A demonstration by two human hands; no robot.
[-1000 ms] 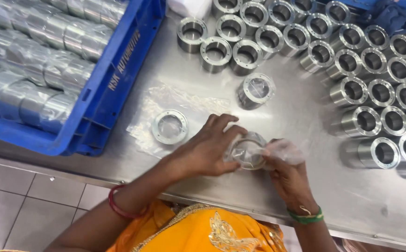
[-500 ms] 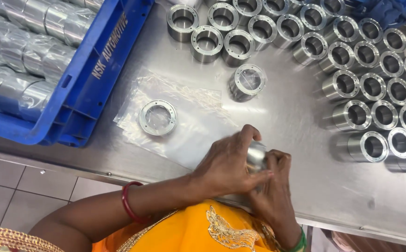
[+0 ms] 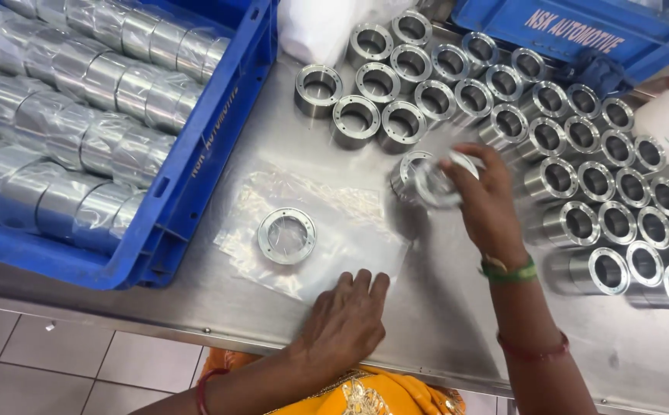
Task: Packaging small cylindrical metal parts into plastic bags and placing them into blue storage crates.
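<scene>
Head view: right hand (image 3: 488, 201) grips bagged metal ring (image 3: 425, 180) at centre. Left hand (image 3: 347, 319) flat, released, on clear plastic bags (image 3: 327, 230) at 6 o'clock. Blue crate (image 3: 188, 177) at 9 o'clock holds wrapped cylinders (image 3: 66, 115).

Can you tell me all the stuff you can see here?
Bare metal rings: dozens, silver, in rows on the table's right and top.
Wrapped ring: one, silver in clear plastic, under the right fingers.
Flat ring: one, silver, on the plastic bags.
Plastic bags: a few, clear, flat at table centre.
Wrapped cylinders: many, silver, stacked in the left crate.
Left crate: one, blue.
Second crate: one, blue, top right.
Table: one, steel.
Left hand: flat on the bags' edge.
Right hand: on the wrapped ring.
</scene>
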